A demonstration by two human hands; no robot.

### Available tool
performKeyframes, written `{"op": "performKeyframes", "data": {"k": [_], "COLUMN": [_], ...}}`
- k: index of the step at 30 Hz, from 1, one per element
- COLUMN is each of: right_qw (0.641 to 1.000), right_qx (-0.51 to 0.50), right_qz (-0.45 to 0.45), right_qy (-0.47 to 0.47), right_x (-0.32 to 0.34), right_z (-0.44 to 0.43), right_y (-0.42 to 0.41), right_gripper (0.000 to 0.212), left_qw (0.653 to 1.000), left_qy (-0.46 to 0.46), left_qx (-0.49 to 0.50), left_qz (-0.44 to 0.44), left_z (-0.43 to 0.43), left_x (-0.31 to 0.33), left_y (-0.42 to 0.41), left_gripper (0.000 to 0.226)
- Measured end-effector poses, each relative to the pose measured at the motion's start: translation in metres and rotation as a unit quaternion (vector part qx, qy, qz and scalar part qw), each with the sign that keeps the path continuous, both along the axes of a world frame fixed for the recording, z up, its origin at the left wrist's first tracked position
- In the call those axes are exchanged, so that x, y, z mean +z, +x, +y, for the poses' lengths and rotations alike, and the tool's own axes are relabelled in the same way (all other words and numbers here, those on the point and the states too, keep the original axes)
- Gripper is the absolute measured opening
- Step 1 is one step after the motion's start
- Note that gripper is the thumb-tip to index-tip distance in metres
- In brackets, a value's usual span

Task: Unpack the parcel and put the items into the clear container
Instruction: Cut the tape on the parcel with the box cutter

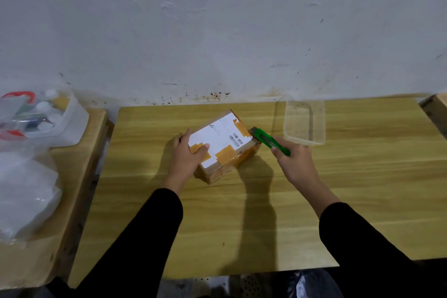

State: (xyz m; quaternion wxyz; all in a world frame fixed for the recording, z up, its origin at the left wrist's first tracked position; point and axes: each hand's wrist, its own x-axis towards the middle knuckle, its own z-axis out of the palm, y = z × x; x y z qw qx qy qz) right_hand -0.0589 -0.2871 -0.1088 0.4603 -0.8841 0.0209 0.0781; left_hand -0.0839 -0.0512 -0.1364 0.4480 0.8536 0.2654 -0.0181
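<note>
A small cardboard parcel (223, 143) with a white shipping label and brown tape patches sits in the middle of the wooden table (338, 201). My left hand (187, 155) rests on its near left corner, thumb on top, holding it steady. My right hand (294, 162) is shut on a green utility knife (271, 141), whose tip touches the parcel's right edge. The parcel is closed, so its contents are hidden. A clear rectangular container (304, 122) stands empty behind and to the right of the knife.
A second wooden table to the left carries a white bin (60, 118) of small bottles and other items and a pile of clear plastic bags (24, 196). A gap separates the two tables. A grey wall rises directly behind.
</note>
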Motion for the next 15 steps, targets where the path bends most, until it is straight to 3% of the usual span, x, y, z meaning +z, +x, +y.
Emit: {"op": "performKeyframes", "data": {"k": [3,10,15], "right_qw": [1.0,0.999,0.999], "right_qx": [-0.01,-0.038,-0.034], "right_qz": [-0.001,-0.011,-0.013], "right_qy": [-0.003,0.001,-0.02], "right_x": [-0.002,0.001,0.001], "right_z": [0.001,-0.008,-0.012], "right_y": [0.0,0.0,-0.003], "right_gripper": [0.032,0.033,0.033], "left_qw": [1.0,0.986,0.986], "left_qy": [0.01,-0.027,0.016], "left_qx": [-0.008,0.158,0.153], "left_qz": [-0.006,-0.04,-0.057], "left_z": [-0.001,-0.047,-0.079], "left_x": [0.0,-0.012,-0.021], "left_y": [-0.003,-0.028,-0.058], "left_gripper": [0.071,0.068,0.068]}}
